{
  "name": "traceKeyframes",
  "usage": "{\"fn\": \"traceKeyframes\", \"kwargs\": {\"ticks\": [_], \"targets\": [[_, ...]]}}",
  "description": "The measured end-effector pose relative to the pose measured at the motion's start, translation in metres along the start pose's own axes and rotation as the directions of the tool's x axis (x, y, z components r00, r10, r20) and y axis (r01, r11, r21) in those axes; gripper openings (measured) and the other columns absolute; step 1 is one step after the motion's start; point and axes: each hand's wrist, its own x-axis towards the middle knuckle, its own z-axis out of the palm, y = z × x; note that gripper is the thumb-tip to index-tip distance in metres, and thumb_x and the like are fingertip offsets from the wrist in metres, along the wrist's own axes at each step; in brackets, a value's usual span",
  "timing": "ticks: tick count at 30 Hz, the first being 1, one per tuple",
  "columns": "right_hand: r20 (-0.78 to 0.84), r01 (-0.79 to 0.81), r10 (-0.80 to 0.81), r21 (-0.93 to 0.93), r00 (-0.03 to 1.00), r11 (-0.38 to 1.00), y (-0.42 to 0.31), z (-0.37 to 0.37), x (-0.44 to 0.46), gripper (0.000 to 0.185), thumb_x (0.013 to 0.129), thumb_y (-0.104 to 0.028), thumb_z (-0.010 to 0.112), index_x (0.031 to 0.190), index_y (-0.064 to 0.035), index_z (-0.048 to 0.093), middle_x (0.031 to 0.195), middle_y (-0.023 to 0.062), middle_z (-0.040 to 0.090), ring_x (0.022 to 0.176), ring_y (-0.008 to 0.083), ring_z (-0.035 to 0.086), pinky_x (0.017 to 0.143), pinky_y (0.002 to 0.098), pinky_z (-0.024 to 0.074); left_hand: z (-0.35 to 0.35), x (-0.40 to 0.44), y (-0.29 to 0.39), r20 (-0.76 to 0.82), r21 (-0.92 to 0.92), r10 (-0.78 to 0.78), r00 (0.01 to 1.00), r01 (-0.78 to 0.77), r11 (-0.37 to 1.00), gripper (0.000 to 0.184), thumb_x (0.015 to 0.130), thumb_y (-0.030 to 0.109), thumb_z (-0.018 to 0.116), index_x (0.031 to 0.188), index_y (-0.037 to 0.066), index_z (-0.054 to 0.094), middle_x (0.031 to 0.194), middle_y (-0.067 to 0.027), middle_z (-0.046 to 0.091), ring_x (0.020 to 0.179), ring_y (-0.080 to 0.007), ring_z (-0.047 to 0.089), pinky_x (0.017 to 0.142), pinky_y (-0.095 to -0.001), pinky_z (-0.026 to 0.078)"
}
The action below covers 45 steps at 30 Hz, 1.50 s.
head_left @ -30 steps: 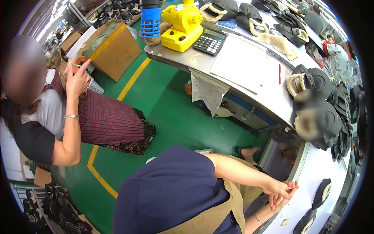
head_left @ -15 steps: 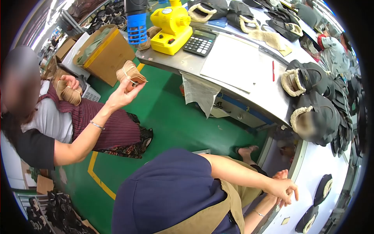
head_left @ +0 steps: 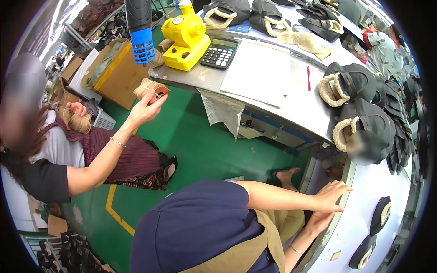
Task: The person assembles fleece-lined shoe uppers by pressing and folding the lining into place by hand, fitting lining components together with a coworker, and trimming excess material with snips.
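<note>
My left hand [head_left: 333, 196] lies at the edge of the white worktable [head_left: 366, 182], fingers stretched out and apart, holding nothing I can see. Just below it is my right hand [head_left: 318, 221], a bracelet on its wrist. My left hand and forearm cover part of it, so its fingers are mostly hidden. Closest to both hands on the tabletop are two dark shoe pieces with fleece lining, an upper one [head_left: 380, 215] and a lower one [head_left: 363, 252]. A small tan scrap [head_left: 335, 255] lies nearer the table edge.
A co-worker's hand [head_left: 148, 109] holds a banded stack of tan pieces [head_left: 150, 87]. On the metal-edged desk are a yellow blower [head_left: 184, 41], a calculator [head_left: 219, 53], paper sheets [head_left: 255, 75] and a red pen [head_left: 308, 78]. Fleece-lined black shoes [head_left: 348, 84] stand piled at right.
My hands, formerly crossed together with the left over the right, have moved slightly up. My left fingers have straightened at the table edge. The co-worker's stack has shifted slightly down in view.
</note>
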Motion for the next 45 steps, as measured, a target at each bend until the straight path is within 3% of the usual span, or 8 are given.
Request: {"fn": "traceKeyframes", "kwargs": {"ticks": [12,22,26,31,34,37,40,45], "targets": [[0.189,-0.193,0.15,0.237,0.97,0.952,-0.014,-0.018,0.012,0.045,0.101,-0.026,0.048,0.135,0.0033,0.044,0.137,0.0153,0.047,0.128,0.0239,0.045,0.109,0.0388,0.0388,0.007,-0.015,-0.036,0.14,0.07,-0.072,0.988,0.063,0.996,0.053,0.081,0.023,0.068,0.128,0.005,0.05,0.116,-0.0112,0.052,0.108,-0.031,0.05,0.093,-0.0437,0.043],[-0.012,0.151,-0.152,0.212,0.988,0.966,-0.032,-0.051,0.022,0.023,0.099,-0.022,0.053,0.108,-0.0018,0.059,0.101,0.0094,0.064,0.098,0.0182,0.059,0.093,0.0331,0.0463,0.015,-0.015,-0.02,0.23,0.117,0.065,0.971,-0.094,0.989,0.034,0.082,0.015,0.057,0.116,0.011,0.058,0.1,-0.0165,0.062,0.096,-0.0365,0.058,0.08,-0.045,0.05],[-0.201,0.529,-0.569,-0.219,0.798,0.82,-0.087,-0.054,0.009,0.023,0.099,-0.017,0.048,0.087,-0.0014,0.06,0.076,0.0048,0.058,0.07,0.0143,0.058,0.073,0.0291,0.0476,0.022,-0.017,-0.021,0.329,0.187,0.123,0.936,-0.192,0.963,0.046,0.072,0.001,0.061,0.118,0.008,0.058,0.111,-0.0154,0.059,0.103,-0.0356,0.055,0.086,-0.0448,0.048],[-0.256,0.302,-0.541,-0.609,0.801,0.734,-0.156,-0.052,-0.009,0.025,0.091,-0.012,0.062,0.114,-0.0002,0.059,0.09,0.0084,0.066,0.082,0.0145,0.063,0.071,0.0269,0.0511,0.07,0.027,-0.017,0.423,0.178,0.391,0.818,-0.498,0.849,0.05,0.076,0.006,0.067,0.125,0.007,0.054,0.121,-0.015,0.056,0.112,-0.0338,0.052,0.096,-0.0413,0.043],[-0.183,0.179,-0.607,-0.856,0.773,0.486,-0.187,-0.122,0.006,0.029,0.087,-0.01,0.065,0.114,-0.0024,0.06,0.098,0.0083,0.066,0.09,0.0208,0.064,0.077,0.0305,0.0515,0.099,0.049,-0.032,0.406,0.261,0.406,0.819,-0.53,0.807,0.046,0.082,0.015,0.066,0.125,0.005,0.054,0.122,-0.0149,0.055,0.12,-0.0331,0.048,0.099,-0.0426,0.039],[0.089,-0.064,-0.762,-0.984,0.641,-0.169,-0.221,-0.176,0.016,0.033,0.083,-0.01,0.066,0.115,-0.0024,0.06,0.105,0.0102,0.063,0.096,0.0245,0.06,0.085,0.0343,0.0492,0.108,0.054,-0.044,0.426,0.336,0.405,0.809,-0.557,0.76,0.038,0.083,0.02,0.064,0.119,0.006,0.059,0.123,-0.0128,0.056,0.121,-0.0321,0.048,0.098,-0.0431,0.039],[0.104,-0.392,-0.866,-0.861,0.489,-0.325,-0.238,-0.211,0.032,0.028,0.08,-0.01,0.067,0.108,-0.0059,0.064,0.106,0.0126,0.062,0.106,0.0324,0.054,0.093,0.0389,0.0433,0.108,0.054,-0.042,0.425,0.345,0.414,0.805,-0.566,0.748,0.033,0.081,0.017,0.063,0.113,0.007,0.063,0.123,-0.0123,0.056,0.121,-0.0316,0.048,0.098,-0.0432,0.04],[0.277,-0.381,-0.675,-0.653,0.684,-0.655,-0.23,-0.223,0.057,0.036,0.076,-0.01,0.065,0.112,-0.0148,0.06,0.084,0.0056,0.059,0.093,0.0259,0.059,0.077,0.0437,0.0473,0.108,0.055,-0.043,0.433,0.348,0.407,0.805,-0.565,0.748,0.034,0.079,0.014,0.062,0.112,0.007,0.064,0.123,-0.0128,0.056,0.121,-0.0323,0.048,0.098,-0.0436,0.04]]}}
